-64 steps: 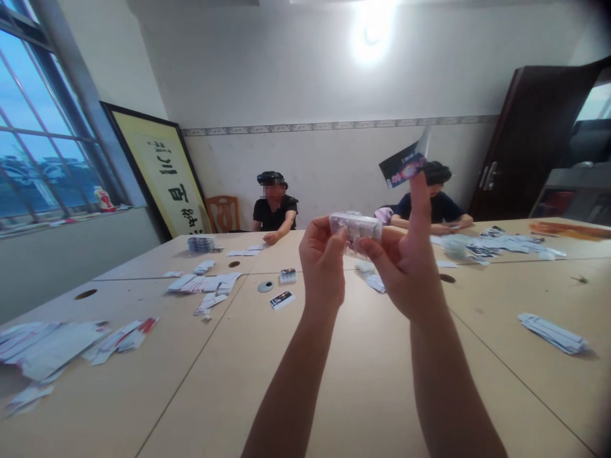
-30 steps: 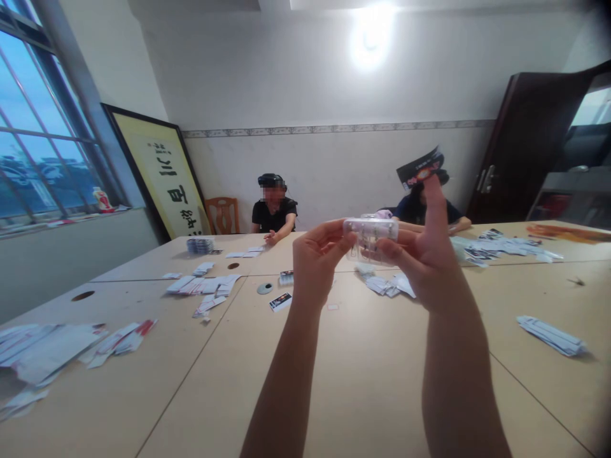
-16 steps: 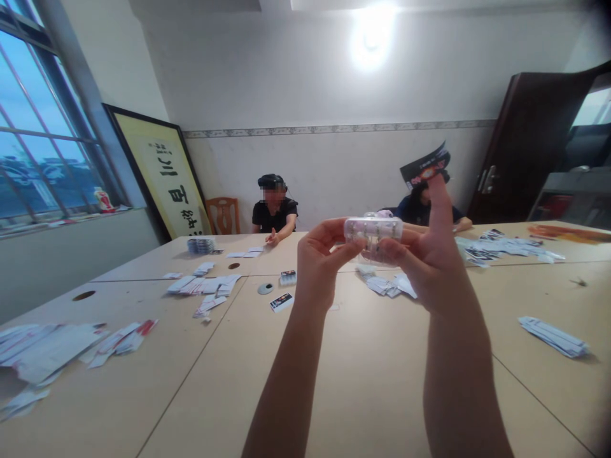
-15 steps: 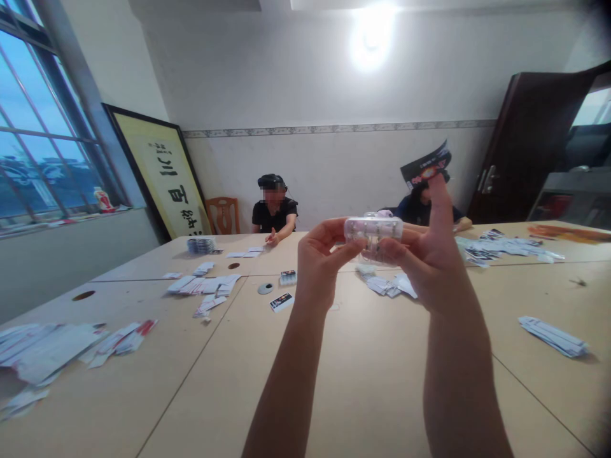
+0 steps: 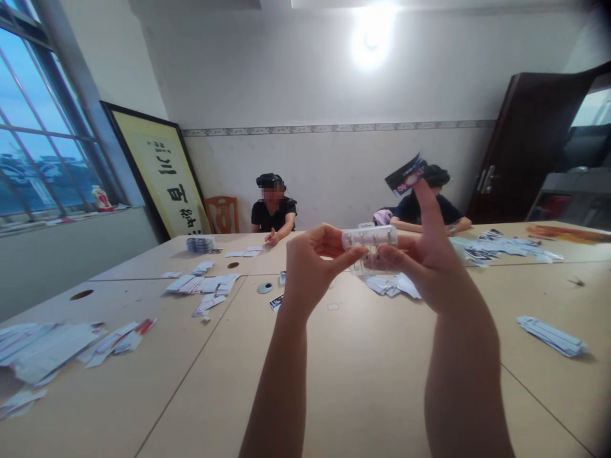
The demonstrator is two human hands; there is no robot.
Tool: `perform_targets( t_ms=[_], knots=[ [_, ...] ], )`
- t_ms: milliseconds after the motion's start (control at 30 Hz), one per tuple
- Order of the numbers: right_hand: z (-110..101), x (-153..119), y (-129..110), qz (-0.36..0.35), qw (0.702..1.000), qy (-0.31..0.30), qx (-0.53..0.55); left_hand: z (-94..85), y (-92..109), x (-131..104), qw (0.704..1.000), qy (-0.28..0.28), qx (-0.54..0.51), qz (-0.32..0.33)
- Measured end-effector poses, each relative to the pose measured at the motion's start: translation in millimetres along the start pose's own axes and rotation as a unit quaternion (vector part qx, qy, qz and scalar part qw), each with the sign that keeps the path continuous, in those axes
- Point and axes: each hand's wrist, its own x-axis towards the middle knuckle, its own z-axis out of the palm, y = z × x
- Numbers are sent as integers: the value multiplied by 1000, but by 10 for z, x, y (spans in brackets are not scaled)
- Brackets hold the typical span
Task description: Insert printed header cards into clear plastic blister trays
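Observation:
In front of me I hold a small clear plastic case (image 5: 370, 237) up above the table. Small metallic-looking pieces sit in rows inside it; their kind is too small to tell. My left hand (image 5: 310, 267) grips the left end, its thumb across the front. My right hand (image 5: 436, 273) pinches the right end between thumb and bent fingers. One right finger points upward, and a dark printed card (image 5: 405, 177) with a bright orange-pink picture stands at its tip. How the card is held behind that finger is hidden.
Two people (image 5: 274, 213) (image 5: 434, 200) sit across the wide table (image 5: 367, 381). Paper strips (image 5: 205, 284) and larger sheets (image 5: 57, 350) lie on the left. A folded paper bundle (image 5: 551, 336) and a paper pile (image 5: 508, 247) are on the right. A cable-hole cover (image 5: 265, 288) lies near the middle.
Both my hands have shifted left and slightly down with the clear case. The card has moved left and lower with my right finger, uncovering more of the person behind it.

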Motion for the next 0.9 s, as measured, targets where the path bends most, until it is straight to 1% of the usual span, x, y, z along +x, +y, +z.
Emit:
perform_targets(
  t_ms=[67,133,267,500,667,733,800,900],
  knots=[
    [-20,-12,-3,9,1000,-8,-10,-41,-4,-1,1000,-8,28,9],
    [-26,-18,5,13,1000,-13,-25,-83,-16,5,999,-6,49,19],
    [-13,-8,38,20,998,-28,-51,-148,-30,16,998,-20,51,32],
    [-21,12,50,24,996,-33,-76,-164,-11,13,996,-43,62,48],
    [-21,36,63,12,1000,-17,-22,-159,-10,31,995,-26,65,71],
    [-11,48,71,9,1000,-18,-3,-169,-10,36,996,-26,52,67],
    [1,59,83,4,1000,-10,6,-187,-8,35,997,-50,40,52],
    [18,80,115,-12,1000,18,23,-208,-2,28,993,-112,35,25]
  ],
)
